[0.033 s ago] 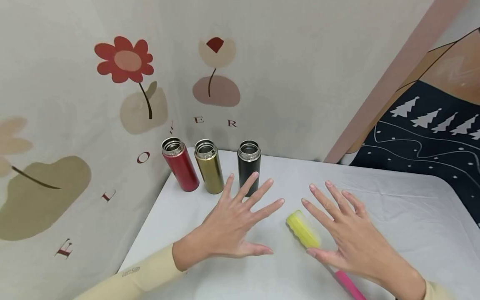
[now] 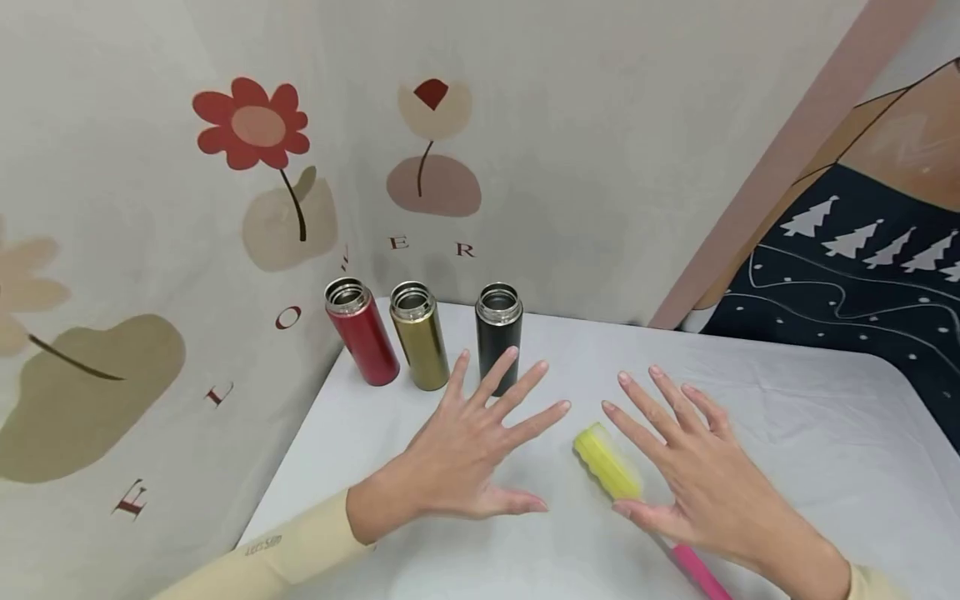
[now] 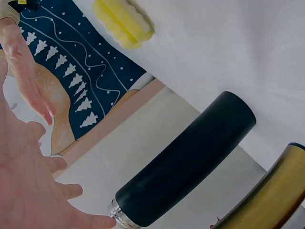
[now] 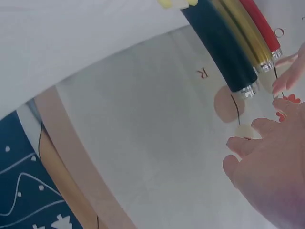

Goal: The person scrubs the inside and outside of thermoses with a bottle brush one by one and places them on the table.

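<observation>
Left hand: left hand (image 2: 457, 454) is over the counter (image 2: 787, 433), fingers straight and spread, grip wide, holding nothing; fingertips near the black bottle (image 2: 498, 333).
Right hand: right hand (image 2: 693, 471) has fingers spread flat, grip wide; its thumb lies just beside the brush (image 2: 607, 461).
Brush: yellow sponge head lies between the hands, pink handle running under the right hand.
Bottles: red bottle (image 2: 360, 331), gold bottle (image 2: 418, 333) and black bottle stand upright and uncapped at the far-left corner by the wall.
Open room: bare counter to the right of the right hand.
Wrist views: the left wrist shows the black bottle (image 3: 186, 162) along its side; the right wrist view shows only the brush's yellow tip.
</observation>
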`<state>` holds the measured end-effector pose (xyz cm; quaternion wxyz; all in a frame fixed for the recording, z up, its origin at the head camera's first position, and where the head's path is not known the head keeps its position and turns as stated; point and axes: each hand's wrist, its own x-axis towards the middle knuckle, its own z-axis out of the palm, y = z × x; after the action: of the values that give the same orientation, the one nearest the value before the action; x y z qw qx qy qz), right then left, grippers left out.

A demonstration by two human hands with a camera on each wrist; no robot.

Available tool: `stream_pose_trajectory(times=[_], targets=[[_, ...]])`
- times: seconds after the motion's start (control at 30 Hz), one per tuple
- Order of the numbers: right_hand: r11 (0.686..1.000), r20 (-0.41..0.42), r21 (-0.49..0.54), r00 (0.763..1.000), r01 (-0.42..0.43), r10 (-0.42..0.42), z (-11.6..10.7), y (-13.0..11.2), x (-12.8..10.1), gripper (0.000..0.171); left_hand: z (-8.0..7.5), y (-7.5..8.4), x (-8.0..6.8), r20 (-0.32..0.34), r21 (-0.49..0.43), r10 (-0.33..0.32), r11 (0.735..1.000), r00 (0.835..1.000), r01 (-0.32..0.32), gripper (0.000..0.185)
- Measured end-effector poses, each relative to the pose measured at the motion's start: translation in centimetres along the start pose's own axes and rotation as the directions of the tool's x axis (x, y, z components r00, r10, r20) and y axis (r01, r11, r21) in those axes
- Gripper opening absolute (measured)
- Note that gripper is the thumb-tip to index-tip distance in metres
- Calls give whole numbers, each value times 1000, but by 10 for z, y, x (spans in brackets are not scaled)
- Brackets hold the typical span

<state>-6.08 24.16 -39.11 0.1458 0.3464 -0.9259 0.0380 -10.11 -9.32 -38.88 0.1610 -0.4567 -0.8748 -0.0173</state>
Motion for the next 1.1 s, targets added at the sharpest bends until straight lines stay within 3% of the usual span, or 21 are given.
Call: stream_pose_trajectory(times=[0.27, 0.4, 0.57, 0.67, 0.77, 0.93, 1.1], targets=[[1000, -17, -18, 1000, 11, -12, 0, -5, 0, 99, 0, 1, -3, -4, -2, -1, 1000, 1000, 1, 106], [1000, -31, -20, 1000, 4, -5, -2, -6, -5, 99, 1, -3, -5, -25, -15, -37, 999, 999, 37, 108], [999, -6, 2, 999, -48, 48, 1, -9, -22, 99, 9, -13, -7, -119, -87, -114, 991, 986, 104, 106], [989, 79, 32, 987, -142, 140, 3, -13, -34, 100, 19, -18, -6, -208, -167, -159, 978, 965, 126, 103], [952, 215, 68, 936, -298, 277, 7, -19, -48, 101, 30, -23, -4, -272, -272, -232, 949, 934, 157, 104], [840, 435, 83, 778, -536, 453, 27, -27, -71, 117, 47, -31, 5, -298, -409, -352, 887, 887, 214, 117], [736, 570, 52, 625, -675, 533, 53, -23, -92, 137, 62, -41, 19, -313, -527, -430, 820, 847, 223, 122]])
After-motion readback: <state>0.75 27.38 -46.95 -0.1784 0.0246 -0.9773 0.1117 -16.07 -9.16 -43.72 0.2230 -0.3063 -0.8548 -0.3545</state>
